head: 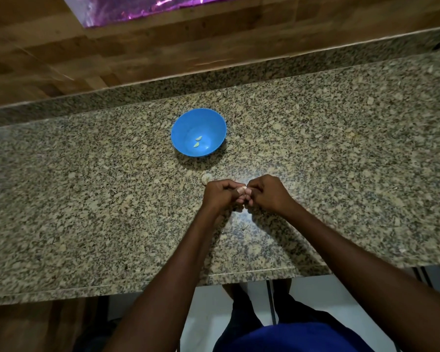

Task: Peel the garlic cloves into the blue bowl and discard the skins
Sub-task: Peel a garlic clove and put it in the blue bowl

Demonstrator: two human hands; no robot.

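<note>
Head view looks down on a speckled granite counter that fills most of the frame, with a wood-grain wall running along the 12 o'clock side and a shiny purple panel at its top edge. Two bare forearms rise from the 6 o'clock edge and meet just below the middle of the counter. The blue bowl stands upright at 12 o'clock from the hands, well apart from them, and two peeled cloves lie on its floor, near each other. The left hand and the right hand sit knuckle to knuckle, each with its fingers curled inward. Between them, the thumb and fingertips of both hands close on a small pale garlic clove, of which only a sliver shows at the top of the pinch; the rest is hidden by the fingers, and whether its skin is on or partly off cannot be told. A pale rounded piece of garlic lies on the counter at 11 o'clock from the left hand, just beside its knuckles. Whether it touches them cannot be told.
</note>
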